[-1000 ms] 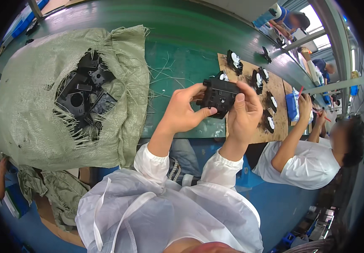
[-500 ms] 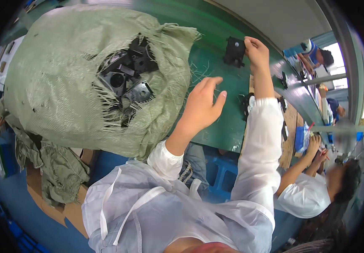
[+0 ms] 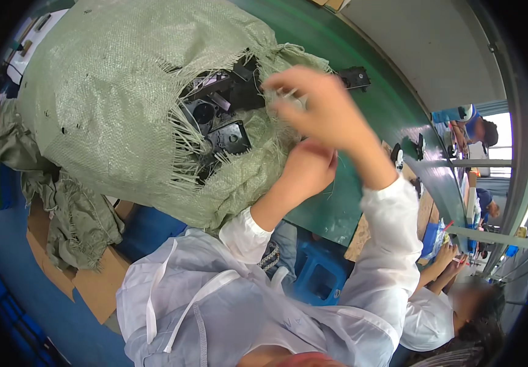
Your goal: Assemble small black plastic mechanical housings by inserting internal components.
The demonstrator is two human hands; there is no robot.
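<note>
Clock from mid-view, 12 at top. Black moulded plastic parts [image 3: 233, 137] sit piled in the ragged hole of a big pale-green woven plastic sack [image 3: 114, 92], hole at 11 o'clock; one has a round opening, another is boxy. Frayed pale strands [image 3: 184, 131] fringe the hole's lower left. Right hand [image 3: 322, 107] at 1 o'clock, palm down over the sack's edge, fingers bent toward the hole's right side; blurred, can't tell if they grasp anything. Left hand [image 3: 310, 165] at 2 o'clock, closer in, just under the right wrist, fingers curled and partly hidden; can't tell whether clenched on something. Flat black plastic part [image 3: 357, 77] lies on the green desk [image 3: 325, 214] at 1 o'clock, beyond the right hand. Black-and-white parts [image 3: 420, 147] at 2 to 3, near a tan board [image 3: 360, 235] at 4. Blue plastic stool [image 3: 322, 275] at 5. Co-worker in a white top [image 3: 426, 318] at 4. Crumpled olive woven cloth [image 3: 83, 220] at 8 to 9, over brown cardboard [image 3: 102, 284] at 8.
</note>
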